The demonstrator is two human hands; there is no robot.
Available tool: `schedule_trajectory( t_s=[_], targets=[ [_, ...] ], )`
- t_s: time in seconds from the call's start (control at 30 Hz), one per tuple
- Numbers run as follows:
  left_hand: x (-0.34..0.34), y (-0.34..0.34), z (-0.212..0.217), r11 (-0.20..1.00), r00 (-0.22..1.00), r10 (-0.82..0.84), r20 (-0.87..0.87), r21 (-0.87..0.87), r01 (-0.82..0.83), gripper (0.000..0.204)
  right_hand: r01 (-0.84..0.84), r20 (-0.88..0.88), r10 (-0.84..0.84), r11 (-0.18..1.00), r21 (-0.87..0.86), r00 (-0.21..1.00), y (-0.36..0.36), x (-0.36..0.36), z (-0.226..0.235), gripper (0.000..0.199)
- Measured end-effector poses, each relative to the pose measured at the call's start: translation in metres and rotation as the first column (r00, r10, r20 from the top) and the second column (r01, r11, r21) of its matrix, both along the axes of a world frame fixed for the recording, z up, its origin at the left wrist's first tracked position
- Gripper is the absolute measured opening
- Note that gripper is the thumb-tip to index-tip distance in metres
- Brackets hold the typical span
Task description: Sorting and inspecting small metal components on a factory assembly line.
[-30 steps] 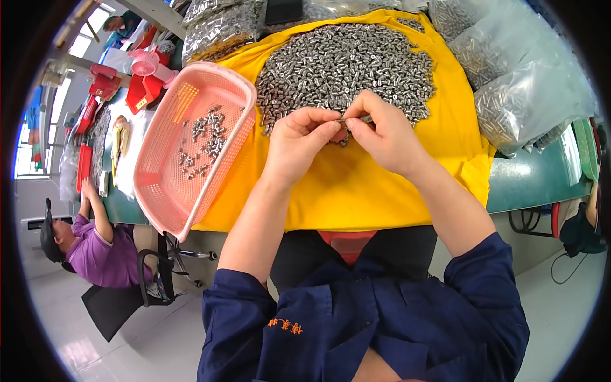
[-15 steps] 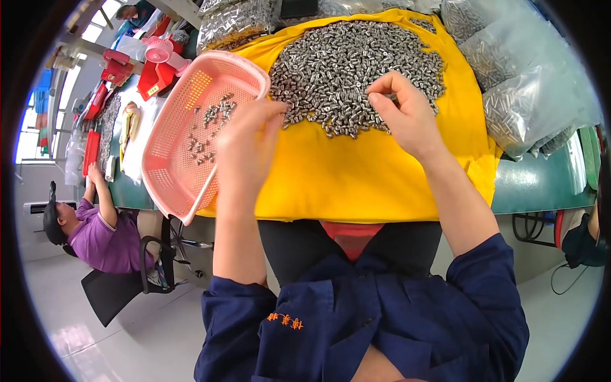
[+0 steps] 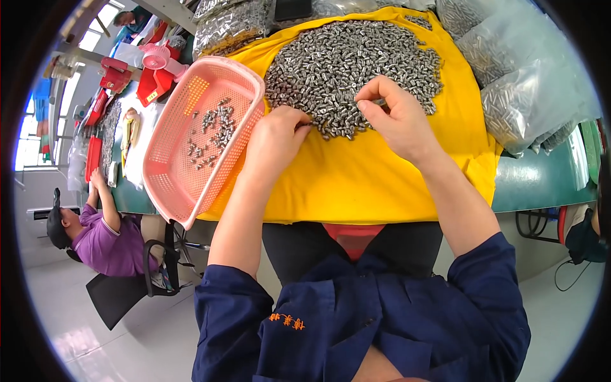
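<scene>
Small silvery metal cylinders lie in a wide pile on a yellow cloth. At the pile's lower left edge is my left hand, thumb and fingers drawn together against the outermost pieces. My right hand hovers over the pile's near right part, its thumb and forefinger pinched. What sits between the fingertips of either hand is too small to make out. Left of the cloth stands a pink perforated plastic basket, tilted in view, with a loose scatter of the same metal cylinders on its bottom.
Clear plastic bags of metal parts crowd the right side, and more bags stand at the back left. A dark flat object lies at the back. Beyond the basket are a pink fan and red bins. A co-worker in purple sits left.
My left hand has swung from above the basket's right rim to the pile's near left edge. My right hand has shifted slightly left, still pinched. The basket looks much the same.
</scene>
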State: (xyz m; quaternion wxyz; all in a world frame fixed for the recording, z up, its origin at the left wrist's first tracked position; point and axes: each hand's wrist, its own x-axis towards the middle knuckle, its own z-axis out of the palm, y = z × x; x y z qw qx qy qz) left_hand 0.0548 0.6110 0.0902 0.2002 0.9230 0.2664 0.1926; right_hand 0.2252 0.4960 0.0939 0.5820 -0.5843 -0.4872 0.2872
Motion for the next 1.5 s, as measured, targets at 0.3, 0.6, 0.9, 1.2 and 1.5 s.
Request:
schedule_trajectory(
  t_s=[0.3,0.6,0.9,1.2,1.5],
  targets=[
    [0.029,-0.023,-0.001,0.358,0.815,0.230,0.531,-0.825,0.437,0.016,-0.068,-0.014,0.069,0.996,0.065,0.998,-0.006,0.001,0.010,0.008],
    [0.031,-0.026,-0.007,0.357,0.799,0.268,0.538,-0.826,0.437,0.016,-0.082,0.096,0.082,0.997,0.000,0.992,-0.006,-0.002,0.010,0.005],
    [0.040,-0.032,-0.005,0.577,0.871,0.257,0.419,-0.789,0.210,0.013,0.016,0.599,-0.121,0.984,0.178,0.791,-0.001,-0.006,-0.003,0.004],
    [0.034,-0.019,-0.012,0.892,0.852,0.158,0.499,-0.443,0.094,0.011,0.095,0.309,-0.088,0.995,-0.008,0.947,-0.008,-0.004,0.015,0.007],
    [0.031,-0.023,-0.017,0.092,0.746,0.352,0.566,-0.814,0.574,0.014,-0.038,0.020,0.037,0.998,0.056,0.999,-0.005,-0.004,0.008,0.005]
  ],
)
